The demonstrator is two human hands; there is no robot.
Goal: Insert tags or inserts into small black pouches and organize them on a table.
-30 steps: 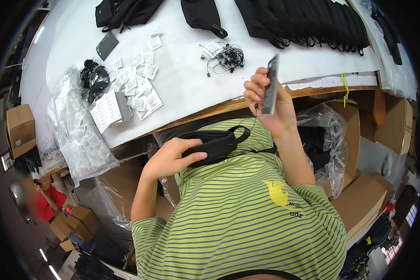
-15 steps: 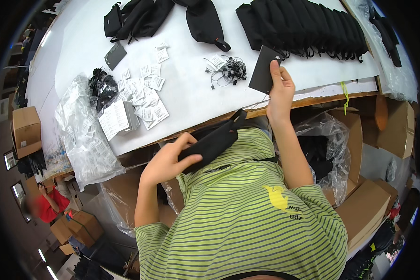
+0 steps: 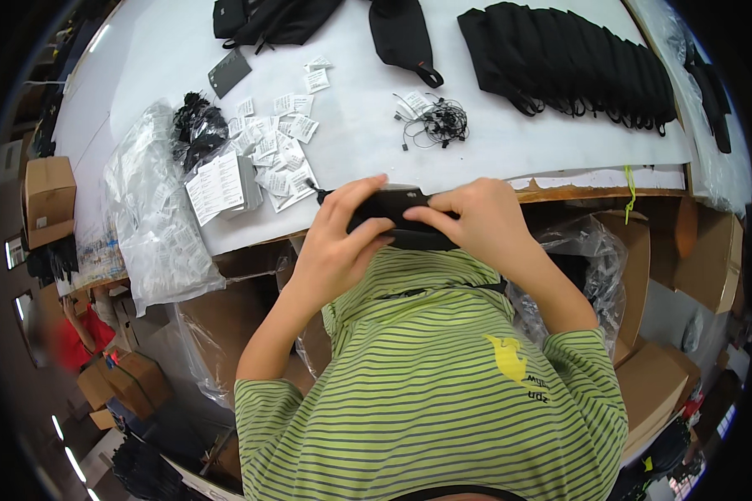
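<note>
At the table's front edge I hold a small black fabric pouch (image 3: 422,239) level between both hands. My left hand (image 3: 338,238) is closed on the pouch's left end, thumb in front and fingers behind. My right hand (image 3: 486,224) pinches the right end, its thumb pressing on a black card hang tag (image 3: 390,203) that lies along the pouch's upper side. Fingers cover part of the tag, so I cannot tell whether it is inside or against the pouch. Beyond my hands lies a tangle of black tag strings (image 3: 444,123).
Several black pouches (image 3: 572,67) stand in a row at the far right of the white table (image 3: 359,142). A stack of printed cards (image 3: 219,190), white sachets (image 3: 267,138) and a clear plastic bag (image 3: 163,225) lie at left. Below the edge stands an open carton (image 3: 631,275).
My right hand has brought the black hang tag down and left to the pouch. My left hand has raised the pouch to the table edge, and both hands now meet on it.
</note>
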